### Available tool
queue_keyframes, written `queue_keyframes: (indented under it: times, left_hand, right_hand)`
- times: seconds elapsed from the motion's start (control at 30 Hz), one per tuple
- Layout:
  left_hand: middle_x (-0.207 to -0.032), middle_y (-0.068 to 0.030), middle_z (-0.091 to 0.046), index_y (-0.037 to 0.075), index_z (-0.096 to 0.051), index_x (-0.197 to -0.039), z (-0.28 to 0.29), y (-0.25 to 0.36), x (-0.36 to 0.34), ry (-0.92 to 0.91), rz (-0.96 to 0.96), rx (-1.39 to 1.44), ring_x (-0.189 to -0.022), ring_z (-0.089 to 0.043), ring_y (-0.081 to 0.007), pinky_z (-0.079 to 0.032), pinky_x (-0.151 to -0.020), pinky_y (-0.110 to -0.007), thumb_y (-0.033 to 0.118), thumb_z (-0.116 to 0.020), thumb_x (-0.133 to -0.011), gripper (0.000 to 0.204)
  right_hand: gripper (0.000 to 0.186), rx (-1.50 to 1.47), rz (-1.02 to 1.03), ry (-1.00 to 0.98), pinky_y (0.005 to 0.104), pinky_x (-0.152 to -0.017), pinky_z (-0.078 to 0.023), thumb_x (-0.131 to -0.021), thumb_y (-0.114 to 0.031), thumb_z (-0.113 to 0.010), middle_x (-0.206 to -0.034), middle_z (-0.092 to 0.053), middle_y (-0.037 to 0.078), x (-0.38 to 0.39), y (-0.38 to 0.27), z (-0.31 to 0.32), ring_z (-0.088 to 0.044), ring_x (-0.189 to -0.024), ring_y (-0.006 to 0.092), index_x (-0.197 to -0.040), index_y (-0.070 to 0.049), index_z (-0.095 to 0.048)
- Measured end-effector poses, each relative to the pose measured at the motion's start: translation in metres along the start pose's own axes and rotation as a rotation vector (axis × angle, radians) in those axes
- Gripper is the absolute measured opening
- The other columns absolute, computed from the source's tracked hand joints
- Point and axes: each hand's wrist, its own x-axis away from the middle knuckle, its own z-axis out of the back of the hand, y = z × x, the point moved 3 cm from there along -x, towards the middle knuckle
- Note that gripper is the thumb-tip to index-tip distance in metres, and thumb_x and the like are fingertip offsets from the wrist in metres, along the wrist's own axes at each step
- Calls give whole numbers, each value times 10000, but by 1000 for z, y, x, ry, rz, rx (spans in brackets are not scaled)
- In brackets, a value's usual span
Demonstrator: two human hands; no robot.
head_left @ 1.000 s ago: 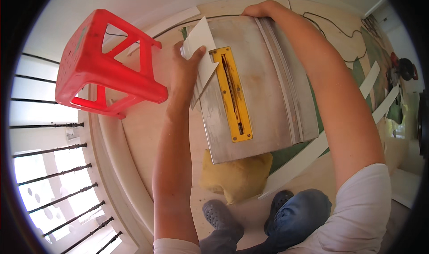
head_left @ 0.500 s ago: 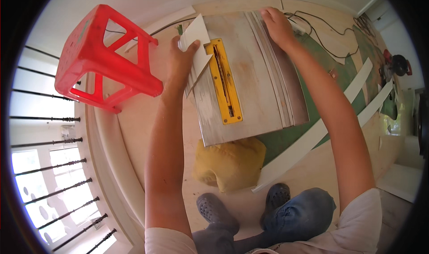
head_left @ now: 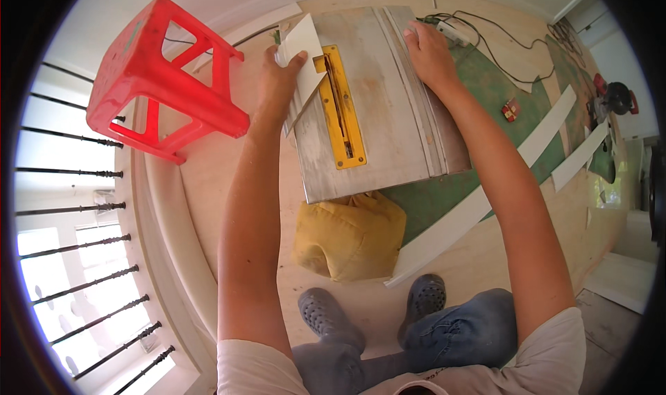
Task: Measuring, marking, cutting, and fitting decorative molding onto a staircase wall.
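Note:
My left hand (head_left: 283, 76) is closed on a white board piece (head_left: 302, 37) with a notch cut in it, held tilted over the left side of the metal saw table (head_left: 368, 103). The piece reaches the yellow slotted plate (head_left: 350, 145), where a dark slot runs lengthwise. At the table's far right, my right hand (head_left: 431, 58) has its fingers curled at the edge, beside lengthwise metal rails. Under the table's near end is a crumpled yellow bag (head_left: 347, 239).
A red plastic stool (head_left: 128, 82) stands left, beside a barred railing (head_left: 73, 207). At right lie a green mat (head_left: 527, 89), white strips (head_left: 444, 232), a power strip (head_left: 454, 34) with tangled cables and a black-red power tool (head_left: 617, 98). My feet are below.
My right hand has come from the table's back edge to its right side. My left hand still holds the white piece. The table now appears higher in the view.

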Motion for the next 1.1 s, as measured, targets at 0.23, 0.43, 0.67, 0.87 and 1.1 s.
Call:
queue_keyframes:
  times: [0.23, 0.43, 0.67, 0.87, 1.1]
  left_hand:
    - [-1150, -202, -678, -47, -509, -1388, -3, -1, 0, 10, 5, -8, -982, -686, -254, -534, -837, -367, 332, -771, -880, 686]
    - [-1135, -204, -691, -38, -503, -1401, -2, 4, 1, 19, 30, 6, -980, -692, -261, -534, -841, -372, 355, -780, -869, 717]
    - [-1165, -213, -679, -35, -500, -1407, 0, 5, 4, 4, -5, -27, -997, -688, -270, -530, -854, -379, 353, -764, -885, 702]
    - [-1205, -212, -655, -36, -496, -1407, 1, 9, 12, -16, 15, -8, -1032, -673, -271, -525, -872, -379, 347, -756, -896, 690]
    - [-1271, -209, -621, -24, -495, -1412, 3, 15, 25, 3, 22, -33, -1078, -657, -267, -514, -906, -381, 356, -759, -892, 695]
  right_hand:
    - [385, -12, 1, 23, 482, -1005, -452, -1006, -303, -552, -1176, -660, 237, 1, 0, -2, -594, -1132, 414, -1183, 29, -635]
    - [396, -24, 4, 28, 478, -1015, -446, -1009, -314, -546, -1187, -654, 240, -1, 1, -2, -586, -1146, 413, -1199, 23, -630]
    - [419, -25, -34, 1, 481, -1035, -436, -1014, -320, -537, -1225, -643, 248, -1, 2, -1, -574, -1169, 419, -1232, 28, -621]
    - [425, -29, -48, 1, 481, -1038, -435, -1017, -322, -531, -1232, -641, 248, -1, 4, -3, -573, -1174, 422, -1241, 28, -617]
    - [437, -23, -66, -9, 480, -1050, -431, -1017, -335, -527, -1255, -633, 243, 0, 3, -4, -566, -1191, 420, -1252, 24, -607]
